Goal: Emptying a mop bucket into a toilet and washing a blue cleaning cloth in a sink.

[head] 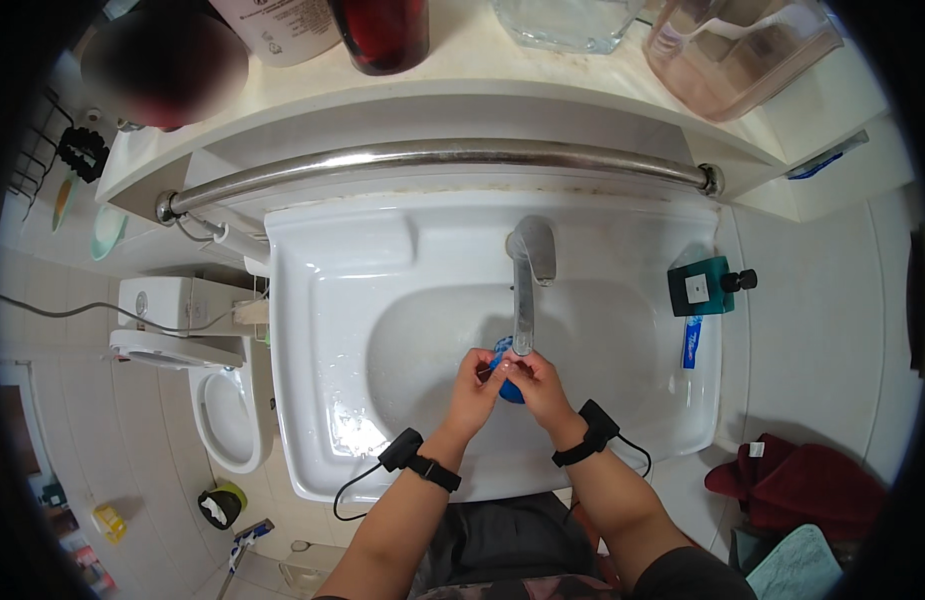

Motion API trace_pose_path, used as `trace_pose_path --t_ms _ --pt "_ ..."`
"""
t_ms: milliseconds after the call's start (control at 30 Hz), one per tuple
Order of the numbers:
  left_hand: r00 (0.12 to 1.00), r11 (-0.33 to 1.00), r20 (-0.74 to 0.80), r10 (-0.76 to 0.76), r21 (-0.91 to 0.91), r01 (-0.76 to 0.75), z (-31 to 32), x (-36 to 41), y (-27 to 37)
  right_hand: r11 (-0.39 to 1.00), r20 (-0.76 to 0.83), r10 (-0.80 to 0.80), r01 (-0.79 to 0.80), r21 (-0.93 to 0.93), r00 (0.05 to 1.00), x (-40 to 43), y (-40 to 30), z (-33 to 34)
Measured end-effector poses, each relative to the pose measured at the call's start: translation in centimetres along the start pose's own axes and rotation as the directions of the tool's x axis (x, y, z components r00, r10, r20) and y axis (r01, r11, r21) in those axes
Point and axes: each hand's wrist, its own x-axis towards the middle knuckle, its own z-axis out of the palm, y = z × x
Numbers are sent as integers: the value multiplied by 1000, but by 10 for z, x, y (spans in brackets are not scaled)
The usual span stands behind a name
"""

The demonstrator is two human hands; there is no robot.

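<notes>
A small blue object [512,393] with a lighter patterned part sits between my hands, right under the chrome faucet [523,300] spout. My left hand [473,386] grips it from the left, thumb and fingertips pinched together. From the other side my right hand [543,386] holds it too, and the two thumbs meet over it. My fingers cover much of the object, so its exact kind is unclear. Both hands hover over the bowl of the white ceramic sink [342,322]. Whether water is running I cannot tell.
At the sink's right rim are a teal pump bottle [701,288] and a blue tube [692,342]. A metal rail [432,153] runs below a shelf [462,82] with bottles. Left stands a toilet [229,412]; dark red cloth [800,480] lies at lower right.
</notes>
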Motion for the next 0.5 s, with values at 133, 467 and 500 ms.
trace_pose_path --t_ms 133,467,500 --pt "985 985 -115 -127 -130 112 -15 2 -13 988 -173 29 -2 155 984 8 -1 2" --pt "896 981 -421 -138 63 181 -14 26 -33 943 -192 -51 -16 -333 980 32 -7 6" --pt "869 960 -413 -273 -175 218 -9 30 -37 871 -216 -91 -28 -491 972 31 -11 16"
